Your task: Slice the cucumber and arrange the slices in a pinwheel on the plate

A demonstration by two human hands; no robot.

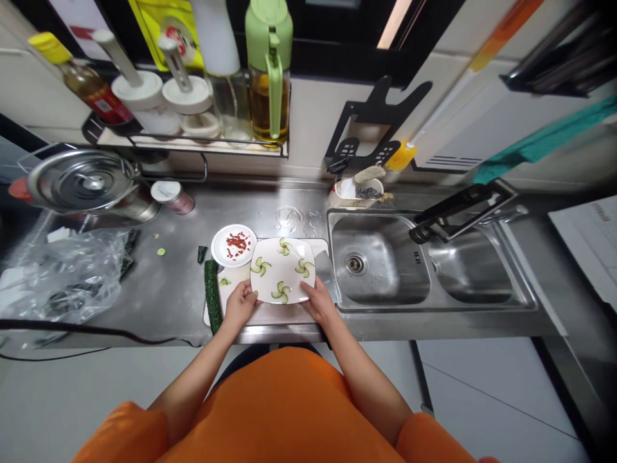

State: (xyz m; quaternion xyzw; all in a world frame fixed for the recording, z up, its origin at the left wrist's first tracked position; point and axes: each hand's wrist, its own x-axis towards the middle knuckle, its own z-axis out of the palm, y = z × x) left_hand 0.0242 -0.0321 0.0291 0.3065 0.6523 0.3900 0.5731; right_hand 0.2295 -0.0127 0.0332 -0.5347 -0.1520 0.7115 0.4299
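Left grip [241, 303], pinching near-left corner of plate [283, 271]; right grip [319, 301], thumb on top, pinching near-right corner. Plate, over board [274, 314]: likely stiff, slick, breakable, fairly light; best taken by opposite rims, kept level. Four green pinwheels [280, 292] on it, possibly loose. Cucumber [212, 292], at board's left edge. Saucer [218, 248], by plate's far-left corner, with red bits [237, 244]. Sink [385, 263], right. Oil bottle [260, 106], on shelf [219, 148], far.
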